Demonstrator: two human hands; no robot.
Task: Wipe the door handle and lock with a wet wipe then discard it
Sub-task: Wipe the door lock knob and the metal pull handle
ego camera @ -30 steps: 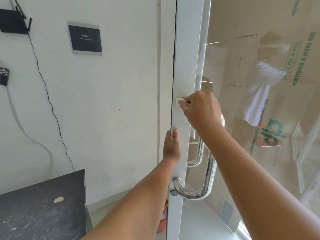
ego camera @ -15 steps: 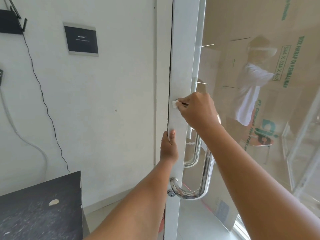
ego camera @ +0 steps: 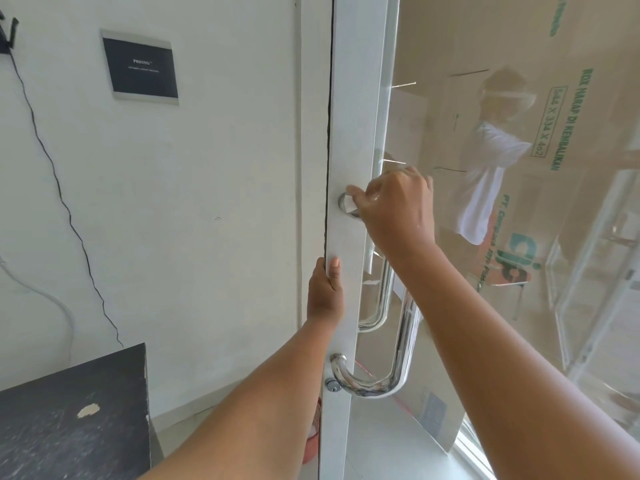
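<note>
Right hand (ego camera: pixel 398 209) pinches wet wipe (ego camera: pixel 349 203) on door handle (ego camera: pixel 398 358) top bend; left hand (ego camera: pixel 325 292) clasps door edge (ego camera: pixel 337 237), where slackening could swing the door off the wipe.

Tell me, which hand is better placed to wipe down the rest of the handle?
Right. The right hand holds the wipe on the top end of the handle; the left hand grips the door by its edge and holds no wipe.

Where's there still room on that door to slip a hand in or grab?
Free: the lower half of the handle, down to its bend beside the lock; the door frame between left hand and right hand. Crowded: the handle's top, which the right hand grips.
</note>
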